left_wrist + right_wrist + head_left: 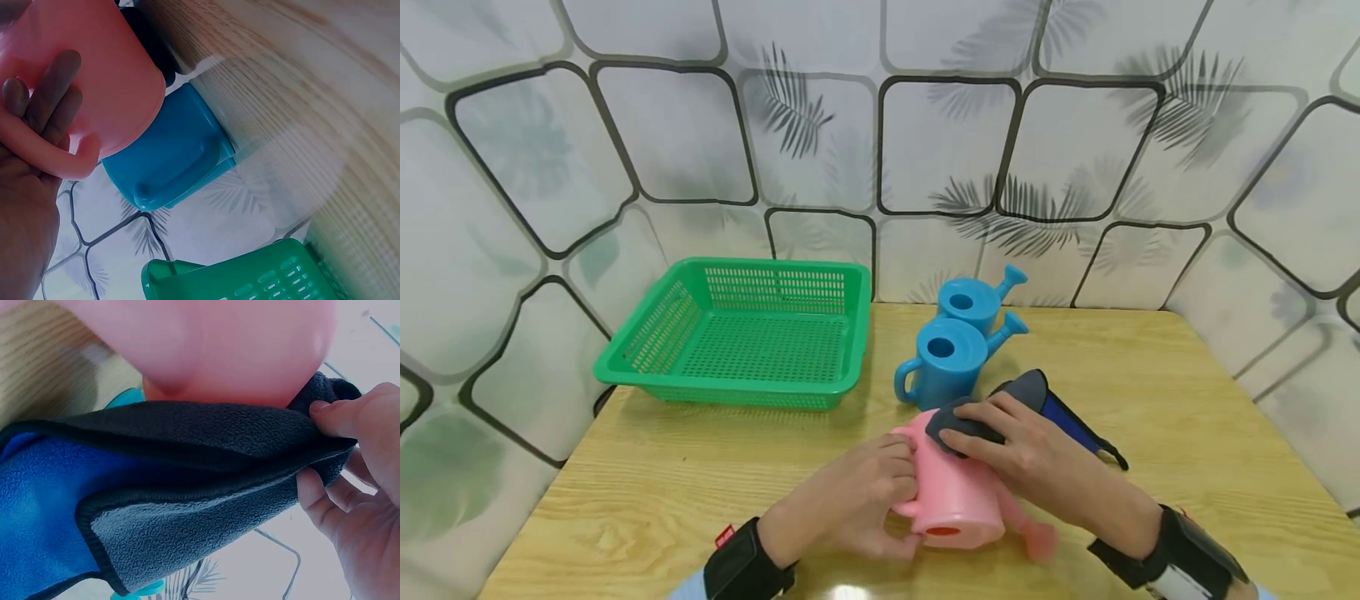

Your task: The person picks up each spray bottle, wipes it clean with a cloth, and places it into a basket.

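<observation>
A pink watering can (pixel 958 492) is tipped over, its top opening facing me and its spout (pixel 1026 525) pointing to the lower right. My left hand (pixel 868 496) grips it by the handle (pixel 47 150), fingers passing through the loop in the left wrist view. In my right hand (pixel 1030 450) is a cloth (pixel 187 437), dark grey on one face and blue on the other, pinched between thumb and fingers. Part of the cloth lies against the can's far end, and the rest trails off to the right. The can's base is hidden under the cloth in the head view.
Two blue watering cans (pixel 951 354) stand one behind the other just beyond the pink one, spouts to the right. At the back left of the wooden table (pixel 662 475) sits a green plastic basket (pixel 752 387). A patterned curtain (pixel 820 142) surrounds the table.
</observation>
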Tool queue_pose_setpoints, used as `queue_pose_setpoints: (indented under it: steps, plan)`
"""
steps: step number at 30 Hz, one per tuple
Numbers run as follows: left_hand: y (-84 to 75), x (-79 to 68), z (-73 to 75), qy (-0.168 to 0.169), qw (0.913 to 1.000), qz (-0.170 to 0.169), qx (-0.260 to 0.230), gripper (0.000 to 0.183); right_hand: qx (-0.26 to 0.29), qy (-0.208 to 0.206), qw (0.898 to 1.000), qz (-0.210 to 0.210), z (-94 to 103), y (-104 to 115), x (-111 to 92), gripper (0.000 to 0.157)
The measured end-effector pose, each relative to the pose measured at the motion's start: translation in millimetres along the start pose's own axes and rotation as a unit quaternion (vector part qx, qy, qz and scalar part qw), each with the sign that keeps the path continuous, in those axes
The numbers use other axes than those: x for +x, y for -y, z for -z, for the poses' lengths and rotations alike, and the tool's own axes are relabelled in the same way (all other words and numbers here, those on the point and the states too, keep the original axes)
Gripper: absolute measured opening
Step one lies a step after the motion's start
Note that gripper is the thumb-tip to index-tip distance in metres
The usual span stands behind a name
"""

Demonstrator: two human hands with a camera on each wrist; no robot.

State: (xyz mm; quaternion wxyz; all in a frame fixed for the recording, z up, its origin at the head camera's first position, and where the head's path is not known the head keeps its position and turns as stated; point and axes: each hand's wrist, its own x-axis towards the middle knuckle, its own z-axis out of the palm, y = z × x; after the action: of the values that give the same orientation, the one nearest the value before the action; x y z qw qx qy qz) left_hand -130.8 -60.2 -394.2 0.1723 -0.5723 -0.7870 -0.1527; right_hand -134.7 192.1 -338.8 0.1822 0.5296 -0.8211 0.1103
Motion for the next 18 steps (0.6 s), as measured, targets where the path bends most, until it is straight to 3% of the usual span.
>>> queue_pose_setpoints:
  steps: [13, 18]
  plan:
    - [5.2, -2.7, -0.3, -0.009, 0.9999, 0.012, -0.001, 0.028, 0.015, 0.011, 1.000, 0.008, 3.6, 19.7, -3.4, 0.064]
    - [13.5, -2.9, -0.9, -0.024, 0.9996, 0.003, 0.012, 0.027, 0.015, 0.009, 1.000, 0.014, 4.6, 22.8, -4.1, 0.057]
